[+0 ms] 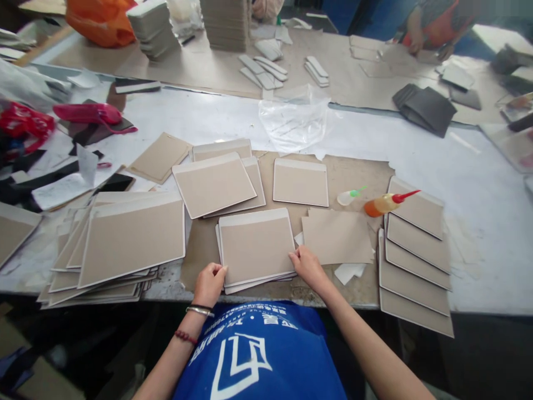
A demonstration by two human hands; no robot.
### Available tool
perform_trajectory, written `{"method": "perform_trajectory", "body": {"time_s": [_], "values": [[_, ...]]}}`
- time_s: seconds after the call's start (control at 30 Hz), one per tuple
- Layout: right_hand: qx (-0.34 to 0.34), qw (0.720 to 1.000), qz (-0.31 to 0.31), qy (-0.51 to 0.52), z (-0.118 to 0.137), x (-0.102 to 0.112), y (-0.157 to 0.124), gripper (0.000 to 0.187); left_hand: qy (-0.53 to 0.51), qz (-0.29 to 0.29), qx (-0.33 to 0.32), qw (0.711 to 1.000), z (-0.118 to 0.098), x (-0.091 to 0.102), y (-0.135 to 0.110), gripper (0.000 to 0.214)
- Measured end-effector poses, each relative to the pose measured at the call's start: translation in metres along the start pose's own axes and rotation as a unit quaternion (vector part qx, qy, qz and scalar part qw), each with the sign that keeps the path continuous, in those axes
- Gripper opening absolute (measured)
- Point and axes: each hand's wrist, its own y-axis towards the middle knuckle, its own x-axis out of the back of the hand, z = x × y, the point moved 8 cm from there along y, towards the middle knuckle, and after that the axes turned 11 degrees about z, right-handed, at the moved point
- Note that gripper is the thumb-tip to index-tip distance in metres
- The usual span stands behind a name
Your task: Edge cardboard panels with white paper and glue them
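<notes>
1. My left hand [210, 284] pinches the lower left corner of a tan top panel [258, 247], thumb and fingers closed on it.
2. My right hand [308, 268] pinches the same panel's right edge, near its lower corner.
3. That panel, with a pale band along its far edge, lies on a small stack [260, 285] right in front of me, near the edge of the bench [491, 222].
4. Just right of it lies a plain tan sheet [337, 236]; beyond that, a small green-tipped bottle [346, 198] and a red-nozzled bottle [378, 205] of amber liquid lie tilted.
5. To my left sits a larger panel pile [133, 239]; to my right, overlapping panels [416, 278] fan toward me.
6. Past the stack, a single panel [300, 183] lies flat, near a clear plastic bag [295, 116].
</notes>
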Motion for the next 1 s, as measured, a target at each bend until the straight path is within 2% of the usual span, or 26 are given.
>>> {"method": "perform_trajectory", "body": {"time_s": [0.5, 1.0], "values": [[-0.011, 1.000, 0.015, 0.024, -0.0021, 0.0017, 0.0016, 0.014, -0.011, -0.005, 0.009, 1.000, 0.0012, 0.0002, 0.0005, 0.025], [0.036, 0.999, 0.023, 0.003, -0.0004, 0.0012, 0.0070, 0.016, -0.041, -0.013, 0.005, 0.999, -0.0024, 0.0019, -0.0027, 0.021]]}}
